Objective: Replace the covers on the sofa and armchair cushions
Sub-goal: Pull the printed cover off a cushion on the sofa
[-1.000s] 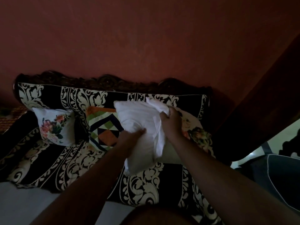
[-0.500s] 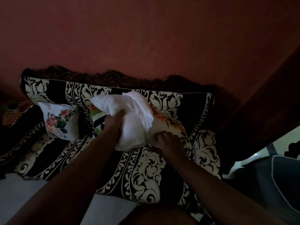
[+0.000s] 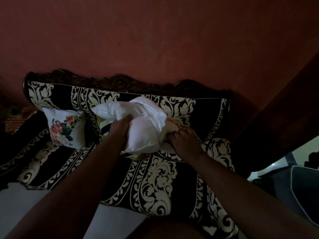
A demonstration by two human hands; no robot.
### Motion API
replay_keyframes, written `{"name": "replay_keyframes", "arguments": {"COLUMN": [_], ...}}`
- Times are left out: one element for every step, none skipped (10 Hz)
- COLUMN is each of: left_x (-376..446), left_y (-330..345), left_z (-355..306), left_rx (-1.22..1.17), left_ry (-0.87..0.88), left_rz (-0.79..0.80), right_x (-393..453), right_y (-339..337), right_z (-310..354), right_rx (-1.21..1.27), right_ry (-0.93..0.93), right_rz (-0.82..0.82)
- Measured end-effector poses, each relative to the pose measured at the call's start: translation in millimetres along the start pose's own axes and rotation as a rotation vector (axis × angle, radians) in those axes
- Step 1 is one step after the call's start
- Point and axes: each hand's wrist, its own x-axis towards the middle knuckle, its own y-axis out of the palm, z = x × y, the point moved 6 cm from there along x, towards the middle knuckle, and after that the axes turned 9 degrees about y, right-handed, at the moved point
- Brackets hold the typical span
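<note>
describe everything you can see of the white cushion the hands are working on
The white cushion is a plain, soft fabric insert, bunched and creased, with a loose flap folded over its top right. It lies against the patterned sofa backrest, near the middle. The left hand grips its left side, squeezing it. The right hand holds the floral cover at its right edge, where the cushion's end seems tucked in. How far in is hidden.

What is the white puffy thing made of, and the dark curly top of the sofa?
The white cushion looks like soft matte cloth, probably cotton over stuffing: it creases and bulges where the left hand squeezes it. The sofa's carved top rail looks like dark polished wood, judging by its hard scrolled shapes, though the dim light leaves that uncertain.
</note>
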Motion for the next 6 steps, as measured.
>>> {"name": "replay_keyframes", "arguments": {"left_x": [3, 6, 7, 8, 9, -33], "left_y": [-4, -11, -15, -34, -50, -30], "left_z": [-5, -10, -20, -26, -26, -60], "left_rx": [0.021, 0.058, 0.098, 0.121, 0.097, -0.405], "left_ry": [0.031, 0.033, 0.047, 0.041, 0.085, 0.404], "left_rz": [0.004, 0.034, 0.056, 0.107, 0.103, -0.635], "right_x": [-1, 0, -1, -10, -22, -19], "right_y": [-4, -6, -7, 0, 6, -2], "right_z": [1, -6, -20, -40, -60, -54], "right_rx": [0.0, 0.021, 0.054, 0.034, 0.005, 0.02], "right_ry": [-0.067, -0.068, -0.079, -0.089, -0.061, -0.103], "right_rz": [-0.025, -0.054, -0.091, -0.021, 0.037, 0.017]}}
